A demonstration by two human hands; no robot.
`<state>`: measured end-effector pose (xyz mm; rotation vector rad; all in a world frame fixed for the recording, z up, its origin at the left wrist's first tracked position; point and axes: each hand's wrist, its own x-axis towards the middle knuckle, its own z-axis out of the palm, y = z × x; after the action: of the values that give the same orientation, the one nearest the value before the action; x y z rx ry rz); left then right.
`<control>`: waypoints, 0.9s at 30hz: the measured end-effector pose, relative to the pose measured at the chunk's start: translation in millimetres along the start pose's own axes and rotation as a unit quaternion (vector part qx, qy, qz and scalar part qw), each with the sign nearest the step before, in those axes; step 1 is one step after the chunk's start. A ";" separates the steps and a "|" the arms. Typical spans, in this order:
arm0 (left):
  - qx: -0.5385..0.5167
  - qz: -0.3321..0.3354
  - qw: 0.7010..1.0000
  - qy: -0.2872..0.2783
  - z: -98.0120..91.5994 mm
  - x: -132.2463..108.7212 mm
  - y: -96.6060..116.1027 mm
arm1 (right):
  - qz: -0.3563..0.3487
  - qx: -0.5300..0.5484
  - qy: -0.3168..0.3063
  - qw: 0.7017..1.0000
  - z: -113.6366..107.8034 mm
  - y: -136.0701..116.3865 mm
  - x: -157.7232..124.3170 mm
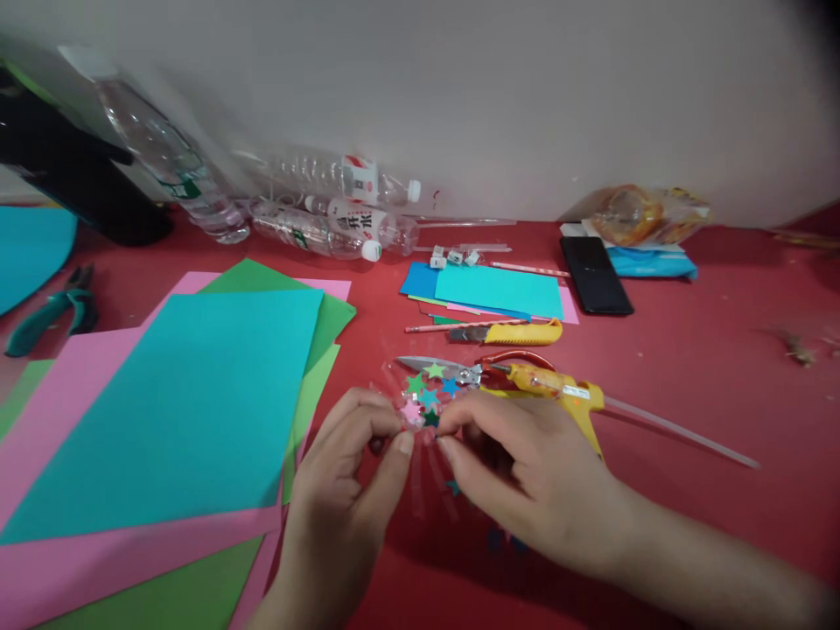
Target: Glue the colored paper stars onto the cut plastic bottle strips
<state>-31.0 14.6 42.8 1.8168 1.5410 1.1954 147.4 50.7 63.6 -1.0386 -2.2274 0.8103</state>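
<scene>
Between both hands is a clear plastic piece cut into strips [418,481], with several small stars in green, blue, turquoise and pink [411,410] on it. Thumb and fingers of my left hand [354,477] pinch the left side of this plastic, close to the pink star. My right hand [538,472] is closed in a pinch by the dark green star [430,417]; what its fingertips hold is too small to make out. Behind the right hand lie scissors [452,369] and a yellow glue gun [551,385] with a glue stick [682,430], partly covered by the hand.
Coloured sheets [190,411] cover the left side, with pliers [62,311] beyond. A yellow utility knife [518,332], paper strips [499,289] and a black phone [596,275] lie ahead. Plastic bottles [328,223] rest along the wall; more stars [505,538] lie under my right hand.
</scene>
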 end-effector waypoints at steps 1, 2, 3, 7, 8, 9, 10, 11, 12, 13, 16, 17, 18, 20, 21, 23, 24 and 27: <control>0.001 0.000 1.000 0.004 -0.1 -0.4 -0.8 | -0.011 -0.002 0.004 1.000 -0.1 0.4 -0.6; 0.001 -0.001 1.000 0.007 -0.1 -0.8 -1.4 | -0.023 -0.004 0.007 1.000 -0.4 0.5 -1.1; -0.002 -0.002 1.000 0.010 0.1 -1.2 -2.0 | -0.035 -0.006 0.011 0.999 -0.8 0.5 -1.5; -0.018 -0.024 0.999 0.045 1.8 -2.7 -3.8 | -0.068 -0.021 0.010 0.997 -4.4 -1.1 -1.4; -0.019 -0.029 0.998 0.052 1.9 -2.9 -4.4 | -0.073 -0.025 0.009 0.997 -5.7 -1.5 -1.1; -0.019 -0.030 0.998 0.052 1.9 -3.0 -5.1 | -0.077 -0.029 0.009 0.997 -7.0 -1.8 -0.8; -0.018 -0.028 0.998 0.045 1.6 -3.0 -6.0 | -0.080 -0.034 0.012 0.996 -8.3 -2.0 -0.5; -0.015 -0.022 0.999 0.033 1.1 -2.9 -6.9 | -0.083 -0.040 0.017 0.996 -9.4 -1.9 -0.2; -0.011 -0.015 1.000 0.023 0.6 -2.7 -7.9 | -0.086 -0.046 0.024 0.995 -10.3 -1.8 0.0; -0.005 -0.006 1.000 0.016 0.0 -2.4 -8.6 | -0.087 -0.052 0.031 0.994 -11.0 -1.5 0.1; 0.042 0.038 0.998 0.015 -1.1 -0.5 -9.4 | -0.089 -0.066 0.049 0.993 -11.9 -0.7 0.8; 0.069 0.064 0.995 0.019 -1.5 0.5 -9.2 | -0.089 -0.069 0.050 0.992 -11.9 -0.5 1.0; 0.099 0.091 0.991 0.025 -2.0 1.5 -8.8 | -0.089 -0.074 0.049 0.992 -11.8 -0.4 1.2; 0.152 0.143 0.977 0.040 -3.8 3.6 -8.1 | -0.085 -0.083 0.040 0.992 -11.5 -0.2 1.2; 0.171 0.162 0.971 0.045 -5.1 4.4 -8.1 | -0.083 -0.086 0.035 0.992 -11.4 -0.1 1.0; 0.201 0.180 0.962 0.049 -8.3 5.1 -8.8 | -0.083 -0.091 0.033 0.992 -11.2 0.5 0.4; 0.213 0.184 0.958 0.046 -10.0 5.1 -9.6 | -0.084 -0.092 0.033 0.992 -11.2 0.9 0.0; 0.243 0.190 0.951 0.029 -13.6 4.1 -11.7 | -0.092 -0.105 0.036 0.990 -11.6 2.4 -1.1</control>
<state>-48.8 19.2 41.5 2.5118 1.6768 1.0997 157.1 54.4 69.4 -0.9238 -2.3420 0.4596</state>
